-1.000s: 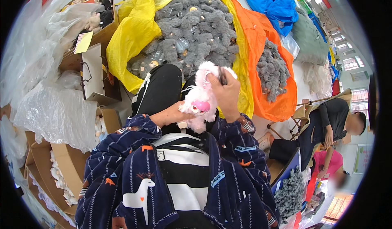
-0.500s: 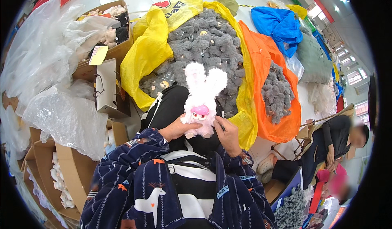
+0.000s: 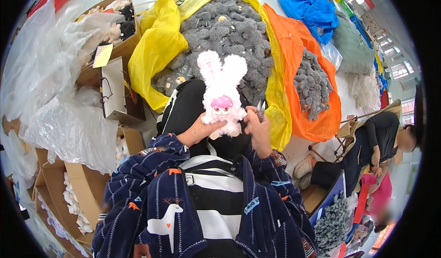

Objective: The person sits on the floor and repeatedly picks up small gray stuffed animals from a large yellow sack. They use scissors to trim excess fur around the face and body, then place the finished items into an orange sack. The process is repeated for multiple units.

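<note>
A white and pale-pink plush bunny doll [image 3: 226, 90] with long ears, a pink cap and red eyes stands upright over my lap. My left hand [image 3: 195, 131] is closed around its lower side, thumb across the belly. Thread snips [image 3: 261, 110] with two short pointed metal blades stick up from my right hand [image 3: 259, 133], which is closed on them. The fingertips of that hand are close to the doll's arm; whether they touch it I cannot tell.
Before me a yellow sack [image 3: 158, 58] holds many grey plush pieces [image 3: 225, 32]. An orange sack [image 3: 287, 32] with more stands to its right. Cardboard boxes [image 3: 87, 180] and clear plastic [image 3: 69, 124] lie left. A seated person [image 3: 386, 129] is at right.
The snips' blades now show, raised from my right hand, which has shifted slightly right of the doll. The doll appears higher in view, still in my left hand.
</note>
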`<state>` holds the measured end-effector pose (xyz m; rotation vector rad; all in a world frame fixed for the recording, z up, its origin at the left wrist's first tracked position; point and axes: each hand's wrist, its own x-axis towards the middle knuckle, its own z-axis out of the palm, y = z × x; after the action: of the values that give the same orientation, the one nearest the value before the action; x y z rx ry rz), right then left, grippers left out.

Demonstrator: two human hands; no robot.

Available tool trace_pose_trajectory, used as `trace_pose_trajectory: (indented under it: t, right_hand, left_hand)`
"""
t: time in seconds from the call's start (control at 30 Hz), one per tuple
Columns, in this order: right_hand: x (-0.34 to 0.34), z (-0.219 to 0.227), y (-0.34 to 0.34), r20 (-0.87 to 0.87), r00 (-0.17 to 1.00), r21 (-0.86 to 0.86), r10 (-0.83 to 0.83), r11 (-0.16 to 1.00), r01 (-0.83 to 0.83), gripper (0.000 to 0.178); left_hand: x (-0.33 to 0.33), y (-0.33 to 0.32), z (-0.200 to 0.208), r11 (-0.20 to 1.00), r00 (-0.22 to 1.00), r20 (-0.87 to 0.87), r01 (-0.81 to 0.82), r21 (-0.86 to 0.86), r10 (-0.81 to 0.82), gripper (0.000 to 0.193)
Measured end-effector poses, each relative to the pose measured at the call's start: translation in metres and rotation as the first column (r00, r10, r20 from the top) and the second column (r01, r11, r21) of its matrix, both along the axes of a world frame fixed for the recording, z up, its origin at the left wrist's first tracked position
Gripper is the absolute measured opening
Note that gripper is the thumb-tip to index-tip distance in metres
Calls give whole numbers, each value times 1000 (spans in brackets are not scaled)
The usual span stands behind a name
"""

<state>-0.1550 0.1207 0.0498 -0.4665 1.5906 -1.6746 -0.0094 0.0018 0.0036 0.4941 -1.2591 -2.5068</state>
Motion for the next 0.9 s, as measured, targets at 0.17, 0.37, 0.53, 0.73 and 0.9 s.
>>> trace_pose_trajectory:
  t: [0.17,0.37,0.53,0.73,0.9]
  right_hand:
    - [24,41,-19,-804,550,246,227,968,-40,68]
    - [36,43,-31,-809,380,485,449,875,-2,76]
    - [17,31,-21,-797,274,504,539,842,-191,70]
    - [1,34,-13,-706,227,580,671,731,-359,64]
    - [-6,31,-20,-786,366,371,498,853,-367,72]
  left_hand:
    - [3,-1,-6,987,998,-2,63,-148,-64,37]
    - [-1,-3,-24,794,989,72,147,-589,-130,39]
    - [1,-4,-7,860,953,-52,244,-448,-298,44]
    - [1,-10,1,742,817,43,544,-392,-575,42]
    - [0,-5,-1,845,921,45,374,-382,-387,41]
